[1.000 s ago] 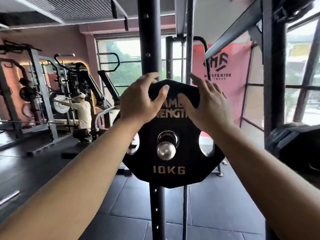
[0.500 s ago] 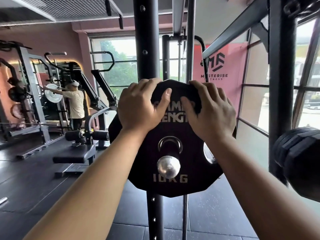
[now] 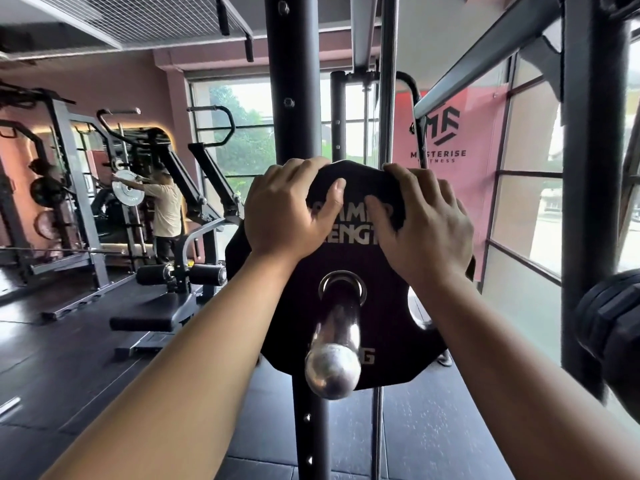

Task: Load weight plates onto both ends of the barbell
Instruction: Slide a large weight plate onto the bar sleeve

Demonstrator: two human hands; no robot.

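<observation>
Two hands are seen in the head view, both closed over the top rim of the black weight plate (image 3: 349,271) at 12 o'clock. The left hand (image 3: 287,213) and the right hand (image 3: 422,230) are wrapped around the edge, thumbs laid on its face. The plate is hung on a chrome peg (image 3: 334,355) of the rack upright (image 3: 289,81). The step in hand is judged to be the sliding off; next, a straight pull along the peg is needed, toward the end at 6 o'clock.

A gym: power racks (image 3: 69,188), padded bench (image 3: 145,315), black rubber floor (image 3: 62,368).
</observation>
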